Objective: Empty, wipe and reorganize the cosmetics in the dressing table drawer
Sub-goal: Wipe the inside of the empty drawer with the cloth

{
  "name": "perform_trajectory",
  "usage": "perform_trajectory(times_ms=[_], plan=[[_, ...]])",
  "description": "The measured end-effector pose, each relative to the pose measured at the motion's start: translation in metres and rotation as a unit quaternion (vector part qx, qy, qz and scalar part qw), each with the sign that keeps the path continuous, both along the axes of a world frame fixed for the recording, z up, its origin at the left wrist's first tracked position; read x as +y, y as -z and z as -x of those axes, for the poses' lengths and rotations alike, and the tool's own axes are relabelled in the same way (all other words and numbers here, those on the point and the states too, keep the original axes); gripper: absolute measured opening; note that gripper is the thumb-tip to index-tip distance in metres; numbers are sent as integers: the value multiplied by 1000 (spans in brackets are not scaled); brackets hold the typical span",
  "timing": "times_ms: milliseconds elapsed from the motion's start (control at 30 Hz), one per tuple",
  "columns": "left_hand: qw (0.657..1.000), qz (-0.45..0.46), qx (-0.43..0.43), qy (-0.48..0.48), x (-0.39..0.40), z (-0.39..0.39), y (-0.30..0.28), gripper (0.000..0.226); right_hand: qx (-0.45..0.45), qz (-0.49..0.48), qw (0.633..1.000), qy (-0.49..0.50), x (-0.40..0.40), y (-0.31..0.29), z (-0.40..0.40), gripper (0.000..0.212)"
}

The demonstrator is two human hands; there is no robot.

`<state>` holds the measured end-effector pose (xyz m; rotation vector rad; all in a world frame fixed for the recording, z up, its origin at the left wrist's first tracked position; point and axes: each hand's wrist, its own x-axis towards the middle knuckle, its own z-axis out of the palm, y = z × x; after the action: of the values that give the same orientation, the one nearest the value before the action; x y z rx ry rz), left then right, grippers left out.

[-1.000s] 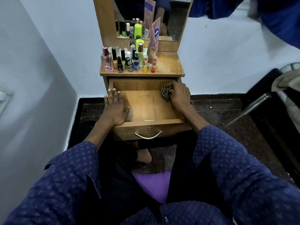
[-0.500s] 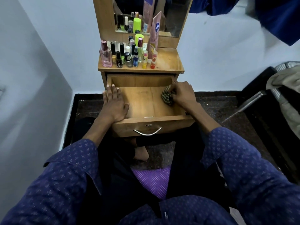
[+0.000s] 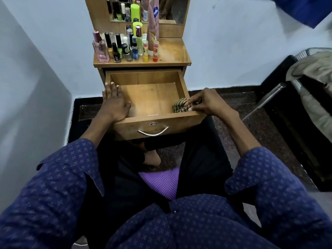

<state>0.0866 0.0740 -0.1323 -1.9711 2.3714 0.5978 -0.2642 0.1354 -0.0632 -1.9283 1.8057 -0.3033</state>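
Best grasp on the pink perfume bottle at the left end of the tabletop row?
Grip the pink perfume bottle across its flat rectangular body, low down, coming from the front-left. It stands upright at the row's left end, so that side is free; nail polish bottles crowd its right, and the narrow cap would likely give a poorer hold.

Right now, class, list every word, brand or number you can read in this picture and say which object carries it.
None can be read for certain.
Tall pink tube: a dark blue round logo with pale lettering, too blurred to read.
Pink perfume bottle: faint marks on the glass, too blurred.
Small nail polish bottle: label print too small.
Drawer front: keyhole and handle, no text.
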Motion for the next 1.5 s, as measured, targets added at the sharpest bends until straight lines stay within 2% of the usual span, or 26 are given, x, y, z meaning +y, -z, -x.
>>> perform_trajectory(times_ms=[133,267,367,500,667,733,833,900,1000,1133,1200,1367,1500], plan=[[1000,0,0,1,0,0,-2,79,16,-24,999,15,-14,-7,-11,33],[1000,4,1,1,2,0,-3,78,45,30,997,49,-19,-1,-22,32],[1000,9,15,-2,3,1,-3,78,112,20,993,35,-13,-2,-31,31],[1000,14,18,-6,1,0,-2,78,246,7,969,-3,-6,-6,-52,27],[1000,19,21,-10,2,1,-2,76,328,37,944,-27,3,-5,-82,23],[999,21,23,-11,2,1,-2,76,320,41,946,-23,3,-5,-90,23],[999,25,24,-10,2,2,-2,75,207,17,978,-28,2,-2,-122,24],[999,21,23,-12,3,3,-2,74,158,12,987,-36,-1,5,-152,21],[999,22,27,-18,2,1,-2,73,150,19,988,-31,-13,14,-167,18],[999,25,43,-18,3,1,-1,72,134,-23,990,-47,-24,16,-139,24],[998,30,61,-17,3,1,0,72,165,-55,983,-65,-30,13,-127,25],[994,33,102,-32,3,-3,0,73,257,-89,959,-86,-38,9,-126,10],[984,35,165,-59,1,-7,-3,66,204,-117,963,-128,-44,3,-157,22]])
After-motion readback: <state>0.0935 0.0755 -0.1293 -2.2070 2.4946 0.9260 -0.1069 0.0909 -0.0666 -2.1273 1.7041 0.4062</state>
